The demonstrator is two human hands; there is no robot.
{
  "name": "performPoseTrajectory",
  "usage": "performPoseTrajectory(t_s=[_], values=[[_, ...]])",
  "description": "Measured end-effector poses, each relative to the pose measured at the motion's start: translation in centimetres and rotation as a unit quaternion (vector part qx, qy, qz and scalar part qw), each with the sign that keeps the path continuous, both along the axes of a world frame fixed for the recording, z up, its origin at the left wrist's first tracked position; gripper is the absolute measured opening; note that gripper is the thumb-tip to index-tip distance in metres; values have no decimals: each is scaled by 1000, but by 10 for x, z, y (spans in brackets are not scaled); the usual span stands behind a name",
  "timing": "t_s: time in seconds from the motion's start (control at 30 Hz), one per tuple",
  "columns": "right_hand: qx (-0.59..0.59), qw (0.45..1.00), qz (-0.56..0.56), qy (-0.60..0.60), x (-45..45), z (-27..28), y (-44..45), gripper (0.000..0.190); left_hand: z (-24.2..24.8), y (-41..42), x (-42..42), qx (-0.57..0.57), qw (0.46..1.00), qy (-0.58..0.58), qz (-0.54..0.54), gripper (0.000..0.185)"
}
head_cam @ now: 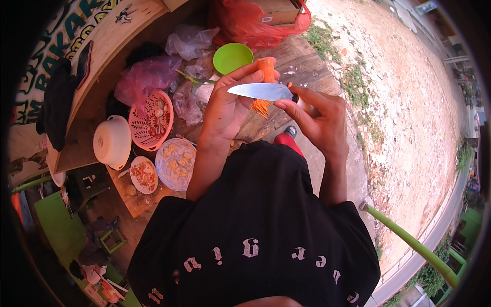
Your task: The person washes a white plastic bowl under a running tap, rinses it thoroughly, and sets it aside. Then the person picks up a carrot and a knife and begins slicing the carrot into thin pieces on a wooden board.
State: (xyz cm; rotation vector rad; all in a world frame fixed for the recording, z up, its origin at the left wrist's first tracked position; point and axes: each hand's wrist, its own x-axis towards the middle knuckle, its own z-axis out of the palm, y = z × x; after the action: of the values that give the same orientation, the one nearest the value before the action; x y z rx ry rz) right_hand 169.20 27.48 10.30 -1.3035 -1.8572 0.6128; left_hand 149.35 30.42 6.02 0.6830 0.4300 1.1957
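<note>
My left hand holds a peeled piece of carrot upright between thumb and fingers. In my right hand is a knife, its broad blade lying level just below the carrot and pointing left, with the handle partly hidden by my fingers. Thin carrot strips lie in a small heap on the wooden table beneath my hands. Just beyond my left hand stands a green plastic bowl.
Left of my arm are a pink basket with peelings, a white container, a plate of chopped red pieces and a bowl of pale yellowish chunks. Plastic bags lie behind; a red bag stands at the far edge.
</note>
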Motion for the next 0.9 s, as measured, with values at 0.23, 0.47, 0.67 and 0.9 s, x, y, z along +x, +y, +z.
performPoseTrajectory(t_s=[0.23, 0.47, 0.67, 0.9], values=[[-6, 999, -40, -7, 12, 4, 6, 38, -1, -9, -2, -27, 999, -6, -18, 39], [10, 999, 52, 15, 3, 0, -1, 37, 1, -7, 1, -38, 999, -38, -6, 35], [-13, 999, 44, 2, 0, 3, -1, 40, 3, -10, 0, -45, 998, -30, 16, 34], [-17, 999, 36, 1, -1, 2, -2, 40, -2, -11, -1, -36, 997, -69, 17, 34]])
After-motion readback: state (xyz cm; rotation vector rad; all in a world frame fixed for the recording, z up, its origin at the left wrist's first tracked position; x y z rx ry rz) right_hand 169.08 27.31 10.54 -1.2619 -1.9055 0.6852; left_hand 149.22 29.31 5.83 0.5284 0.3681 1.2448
